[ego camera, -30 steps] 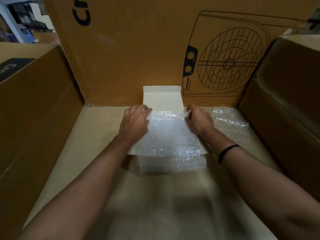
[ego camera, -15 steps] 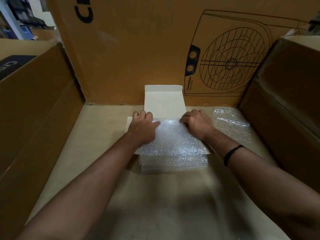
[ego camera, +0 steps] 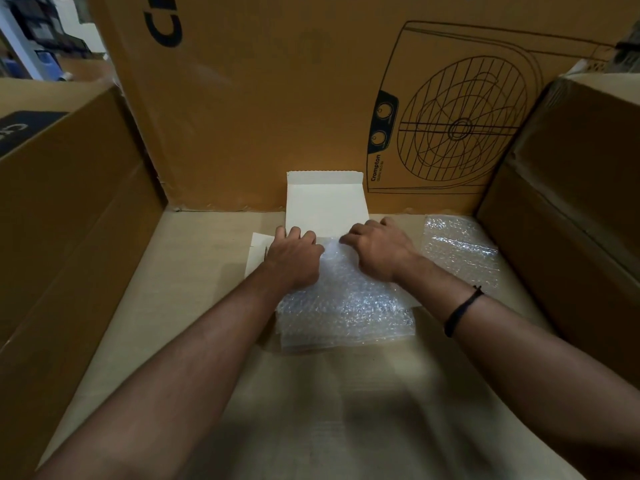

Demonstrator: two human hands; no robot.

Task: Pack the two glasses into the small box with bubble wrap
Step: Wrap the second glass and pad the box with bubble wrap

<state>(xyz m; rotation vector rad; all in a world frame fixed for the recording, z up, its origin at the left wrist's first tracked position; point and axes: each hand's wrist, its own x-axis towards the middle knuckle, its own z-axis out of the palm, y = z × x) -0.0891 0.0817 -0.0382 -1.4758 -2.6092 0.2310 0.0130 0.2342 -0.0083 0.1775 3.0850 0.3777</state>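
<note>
A small white box lies open at the far middle of the cardboard floor, its lid flap standing up against the back wall. A sheet of bubble wrap covers the box's opening and hangs over its near edge. My left hand presses with curled fingers on the far left edge of the wrap. My right hand presses on the far right edge, fingers curled down. No glass shows; whatever lies under the wrap is hidden.
A second piece of bubble wrap lies flat at the right. Tall brown cartons stand at the left, at the back and at the right. A beige cardboard floor spreads below my arms.
Both hands have drawn closer together at the far edge of the wrap, and the wrap has been pushed down there. The box's left side flap now shows.
</note>
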